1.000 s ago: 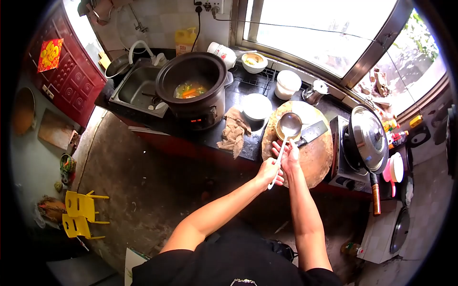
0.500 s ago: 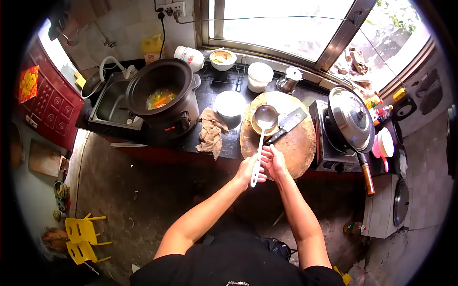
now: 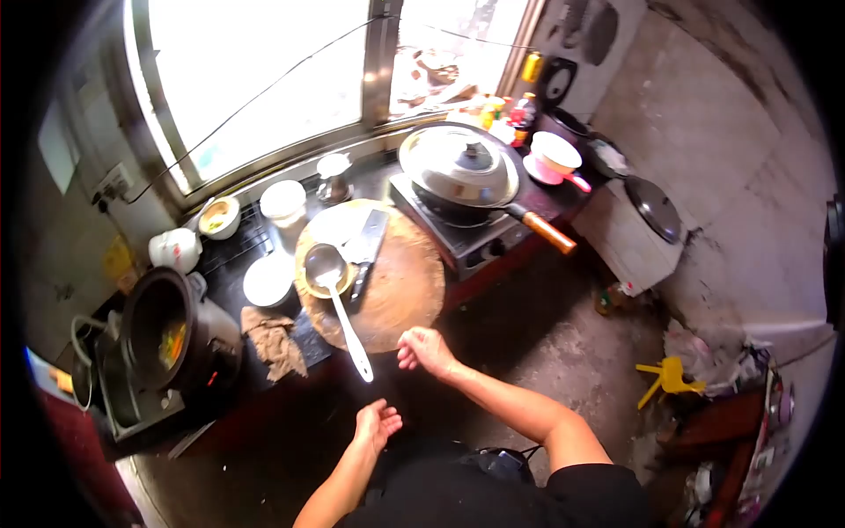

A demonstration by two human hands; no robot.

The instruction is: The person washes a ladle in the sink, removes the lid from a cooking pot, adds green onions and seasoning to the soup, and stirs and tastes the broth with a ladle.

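A ladle (image 3: 348, 330) rests with its bowl on a small yellowish bowl (image 3: 348, 280) on the round wooden board (image 3: 405, 282); its white handle sticks out over the front edge. Beside it on the board lies a cleaver (image 3: 370, 239) with a black handle. My left hand (image 3: 378, 422), fingers loosely apart, is in the air below the handle's end and holds nothing. To the right of the handle, near the board's front edge, my right hand (image 3: 424, 350) hangs with fingers partly curled, empty and not touching the ladle.
A lidded wok (image 3: 462, 167) with a wooden handle stands on the stove (image 3: 475, 246) at right. Left are a brown cloth (image 3: 274, 341), a white bowl (image 3: 268, 280) and a dark cooker (image 3: 158, 326) with food inside. A yellow stool (image 3: 673, 377) stands on the floor.
Both hands have let go of the ladle and moved apart, the left downward and the right to the right. The view has turned toward the right, bringing the stool there into sight.
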